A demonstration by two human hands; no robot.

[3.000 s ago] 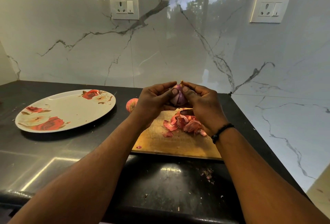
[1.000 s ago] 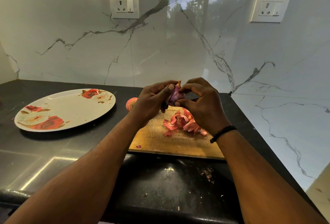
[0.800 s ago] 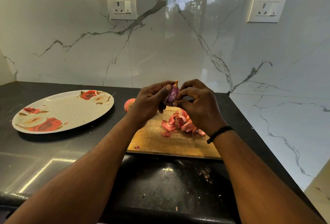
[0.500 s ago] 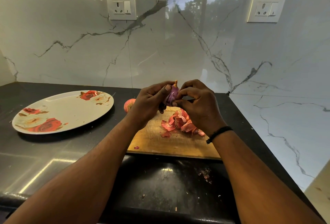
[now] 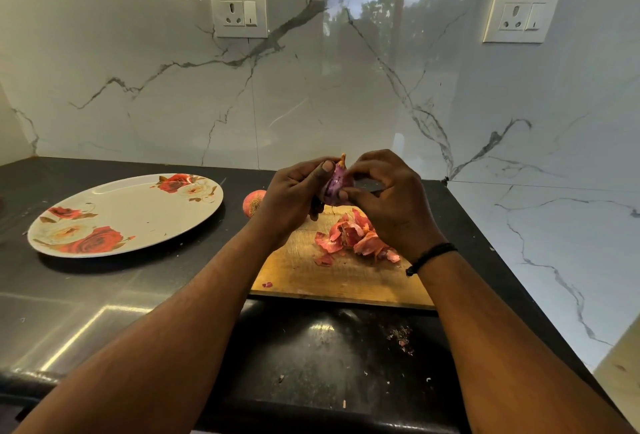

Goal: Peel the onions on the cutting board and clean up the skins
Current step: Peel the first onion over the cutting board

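Nearby, both hands, left hand [image 5: 289, 196] and right hand [image 5: 389, 201], pinch the onion [image 5: 334, 184] above skins [image 5: 353, 236]; plate [image 5: 104, 198] left.

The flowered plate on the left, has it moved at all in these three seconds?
No. The plate keeps its gap from the cutting board.

I see a white marble-look backsplash [image 5: 166, 94] with grey veins filling the upper frame and wrapping round to the right. Two wall sockets are mounted on it, one socket [image 5: 239, 12] upper centre-left, the other socket [image 5: 520, 16] upper right. A window with trees is reflected [image 5: 398, 21] in the glossy tiles between them. The black counter [image 5: 104, 295] below is glossy, catching light at lower left.
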